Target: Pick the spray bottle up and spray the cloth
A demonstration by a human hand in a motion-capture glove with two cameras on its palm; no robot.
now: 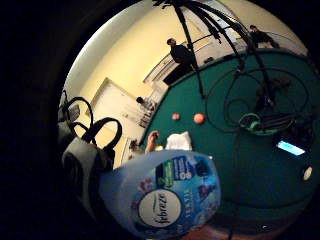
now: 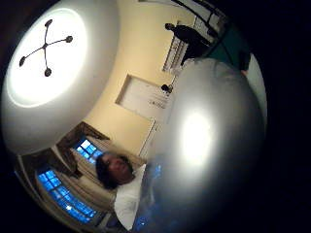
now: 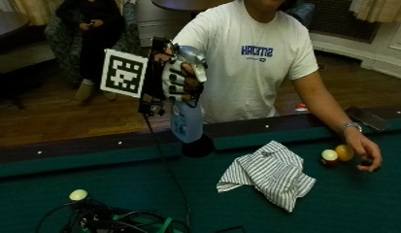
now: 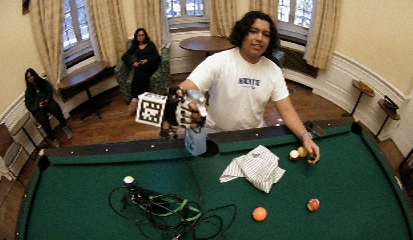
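Observation:
My gloved right hand point(image 3: 175, 77) grips the neck of a pale blue spray bottle point(image 3: 187, 121) and holds it in the air above the near rail of the pool table point(image 3: 109, 145). The bottle hangs upright below the hand, its white spray head point(image 3: 193, 60) above the fingers. Its labelled body point(image 1: 167, 197) fills the little finger side palm view, and its pale top point(image 2: 209, 141) fills the thumb side view. A white and grey striped cloth point(image 3: 268, 174) lies crumpled on the green felt, to the side of and below the bottle. The bare hand point(image 3: 365, 153) rests on the felt beyond the cloth.
Two balls point(image 3: 336, 155) lie by the bare hand, and a white ball point(image 3: 78, 195) lies near a tangle of black and green cables point(image 4: 169, 212). An orange ball point(image 4: 259, 214) and a red ball point(image 4: 313, 204) sit further out. A corner pocket point(image 3: 198, 147) is under the bottle.

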